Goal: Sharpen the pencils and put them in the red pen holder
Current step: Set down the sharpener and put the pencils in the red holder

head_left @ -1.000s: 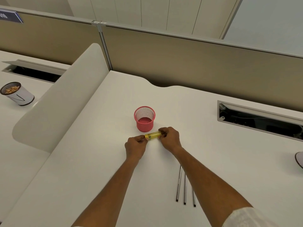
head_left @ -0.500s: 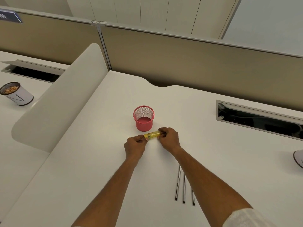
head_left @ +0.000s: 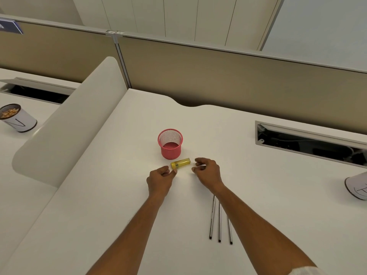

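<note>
A red mesh pen holder (head_left: pixel 170 143) stands upright in the middle of the white desk, with nothing seen inside it. Just in front of it a yellow translucent sharpener (head_left: pixel 180 163) lies on its side. My left hand (head_left: pixel 161 179) sits at the sharpener's left end, fingers curled, thumb tip touching or nearly touching it. My right hand (head_left: pixel 207 171) is a little to the right of the sharpener, fingers apart, holding nothing. Three dark pencils (head_left: pixel 219 223) lie side by side on the desk under my right forearm, their far ends hidden by the arm.
A curved white divider (head_left: pixel 65 124) rises on the left. A paper cup (head_left: pixel 16 118) stands on the neighbouring desk beyond it. An open cable slot (head_left: pixel 309 143) lies at the right, and another cup (head_left: pixel 357 187) at the right edge. A beige partition wall closes the back.
Both hands held the sharpener between them before. Now it lies on the desk, my right hand has let go and drawn to the right, and my left has slid back slightly.
</note>
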